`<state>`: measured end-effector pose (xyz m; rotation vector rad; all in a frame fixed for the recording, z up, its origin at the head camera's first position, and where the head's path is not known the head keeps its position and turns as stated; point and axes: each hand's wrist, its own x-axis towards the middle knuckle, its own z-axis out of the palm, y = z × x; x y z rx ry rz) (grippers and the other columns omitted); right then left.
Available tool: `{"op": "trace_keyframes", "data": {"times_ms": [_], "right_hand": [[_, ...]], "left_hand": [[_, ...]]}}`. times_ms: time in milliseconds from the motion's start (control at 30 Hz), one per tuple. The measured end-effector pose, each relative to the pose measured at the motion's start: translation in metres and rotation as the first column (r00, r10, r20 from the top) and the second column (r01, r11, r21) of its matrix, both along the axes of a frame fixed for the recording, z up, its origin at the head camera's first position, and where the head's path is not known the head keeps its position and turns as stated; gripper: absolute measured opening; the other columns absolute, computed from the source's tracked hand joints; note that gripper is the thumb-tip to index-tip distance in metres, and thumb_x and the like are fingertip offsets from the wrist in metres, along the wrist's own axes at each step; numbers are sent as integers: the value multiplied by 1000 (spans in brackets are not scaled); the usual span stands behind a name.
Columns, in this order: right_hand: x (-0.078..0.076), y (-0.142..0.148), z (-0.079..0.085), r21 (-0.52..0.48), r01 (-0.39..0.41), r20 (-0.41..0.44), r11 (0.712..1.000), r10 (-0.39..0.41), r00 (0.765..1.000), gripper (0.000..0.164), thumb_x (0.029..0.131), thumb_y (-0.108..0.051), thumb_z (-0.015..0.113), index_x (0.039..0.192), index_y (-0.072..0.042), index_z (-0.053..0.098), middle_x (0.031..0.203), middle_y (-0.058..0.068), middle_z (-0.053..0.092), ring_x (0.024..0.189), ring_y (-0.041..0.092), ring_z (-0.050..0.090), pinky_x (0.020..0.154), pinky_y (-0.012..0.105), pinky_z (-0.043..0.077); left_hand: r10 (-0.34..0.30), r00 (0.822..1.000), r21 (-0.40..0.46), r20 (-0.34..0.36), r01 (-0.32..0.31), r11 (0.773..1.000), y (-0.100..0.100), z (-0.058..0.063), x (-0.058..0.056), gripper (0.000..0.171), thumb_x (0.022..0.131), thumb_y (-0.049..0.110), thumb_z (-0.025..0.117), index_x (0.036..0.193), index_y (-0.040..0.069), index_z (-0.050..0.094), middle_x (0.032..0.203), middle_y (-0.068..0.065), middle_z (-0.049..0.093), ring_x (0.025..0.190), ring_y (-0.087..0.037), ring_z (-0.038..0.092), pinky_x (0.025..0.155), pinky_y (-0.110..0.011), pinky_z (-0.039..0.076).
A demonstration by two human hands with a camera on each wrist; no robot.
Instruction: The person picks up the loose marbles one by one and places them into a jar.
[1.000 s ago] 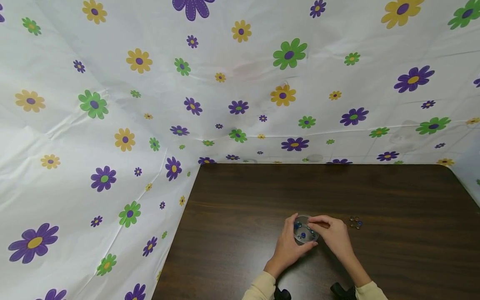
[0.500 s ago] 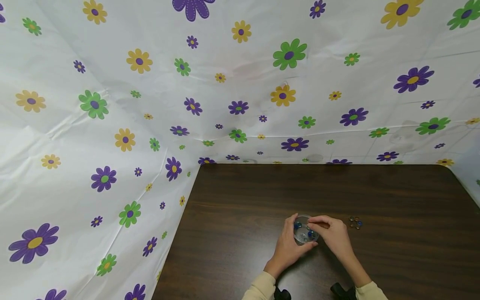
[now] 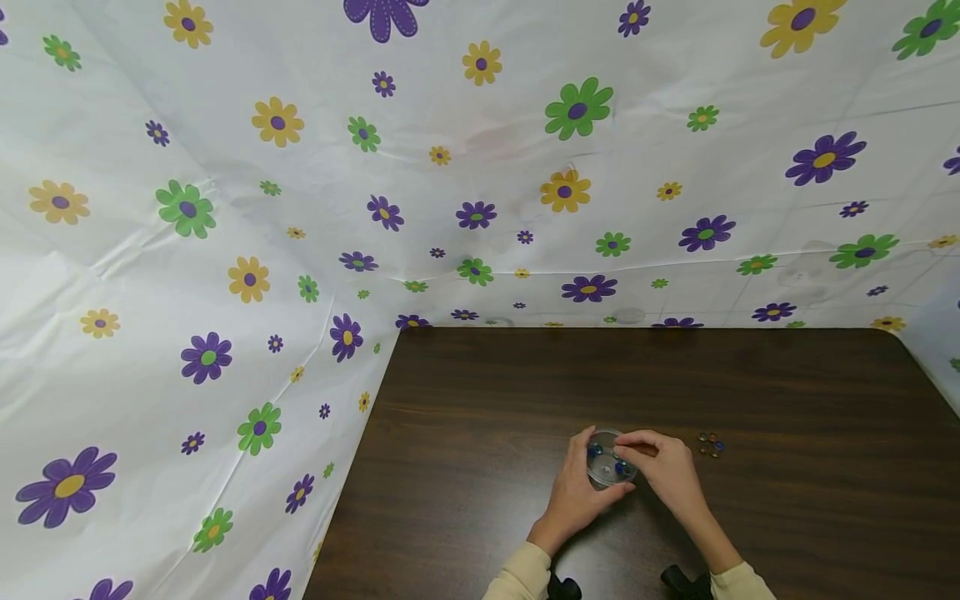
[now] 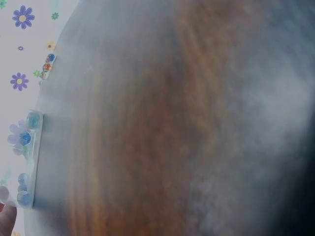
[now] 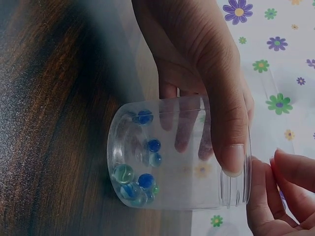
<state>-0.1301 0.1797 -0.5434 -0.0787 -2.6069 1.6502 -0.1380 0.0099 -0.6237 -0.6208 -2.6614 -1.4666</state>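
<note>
A clear plastic jar (image 3: 604,478) stands mouth up on the dark wooden table, with several blue and greenish glass marbles (image 5: 130,189) at its bottom. My left hand (image 3: 579,485) grips the jar from the left side, its thumb pressing near the threaded rim and the other fingers round the far wall, as the right wrist view shows. Over the mouth, my right hand (image 3: 667,468) keeps thumb and fingertips close together, right at the rim; I cannot tell what lies between them. In the left wrist view a fingertip (image 4: 7,219) shows beside the jar's top.
Several loose marbles (image 3: 709,445), orange-brown and blue, lie in a small cluster on the table right of my right hand. A white sheet with flowers (image 3: 465,125) hangs behind and to the left of the table (image 3: 480,392). Black wrist straps (image 3: 564,588) sit by the sleeves.
Marbles inside the jar have rolled, a blue one moving from the middle toward the lower right. Both hands and the loose cluster keep nearly the same places.
</note>
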Motion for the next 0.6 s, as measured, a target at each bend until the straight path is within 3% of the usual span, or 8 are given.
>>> {"op": "trace_keyframes", "data": {"times_ms": [267,600], "right_hand": [[0,1,-2,-28,-8,-17,1000,8,1000,14,92,-10,79,103,0,79,100,11,77,85,1,68,74,19,52],[0,9,0,-26,36,-9,999,-37,999,14,92,-10,79,102,0,79,97,12,77,82,0,67,71,19,52]], "left_hand": [[3,1000,-2,9,-3,1000,0,1,0,92,89,44,82,158,10,32,151,-4,46,131,-25,54,104,-40,47],[5,1000,7,5,-5,1000,0,1,0,92,87,42,84,157,10,33,147,-9,49,125,-23,57,102,-36,48]]}}
